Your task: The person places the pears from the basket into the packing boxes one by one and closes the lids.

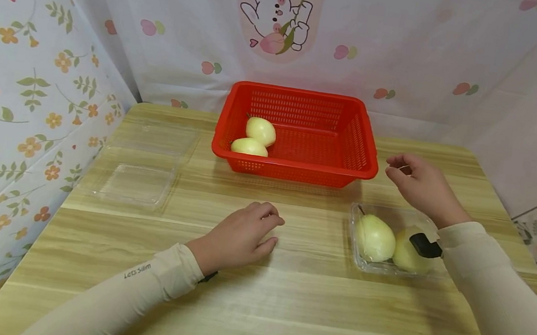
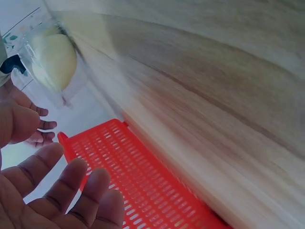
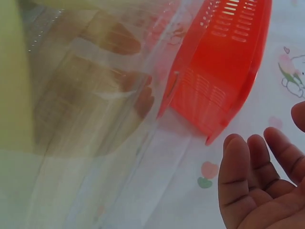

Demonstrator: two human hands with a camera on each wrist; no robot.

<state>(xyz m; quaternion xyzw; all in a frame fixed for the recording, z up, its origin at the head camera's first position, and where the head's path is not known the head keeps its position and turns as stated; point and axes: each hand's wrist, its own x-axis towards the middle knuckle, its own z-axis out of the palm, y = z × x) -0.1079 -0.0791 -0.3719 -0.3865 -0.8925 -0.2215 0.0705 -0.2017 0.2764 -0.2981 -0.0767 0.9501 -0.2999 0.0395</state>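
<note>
My left hand (image 1: 242, 237) hovers over the middle of the table, its fingers loosely bent around nothing. Beyond the clear box on the right, my right hand (image 1: 422, 187) is held near the red basket's right end, also without anything in its relaxed fingers. Below the right wrist sits a clear plastic box (image 1: 356, 262) with two pale yellow-green pears; the nearer-left pear (image 1: 375, 238) shows well, the other (image 1: 411, 252) is partly covered by the wrist strap. Two more pears (image 1: 260, 132) lie at the left end of the red basket (image 1: 293, 171).
An open, clear plastic container (image 1: 138, 185) lies at the table's left, its lid part folded back. The wooden table (image 1: 290, 315) meets a patterned cloth (image 1: 171, 60) hanging behind it and along the sides.
</note>
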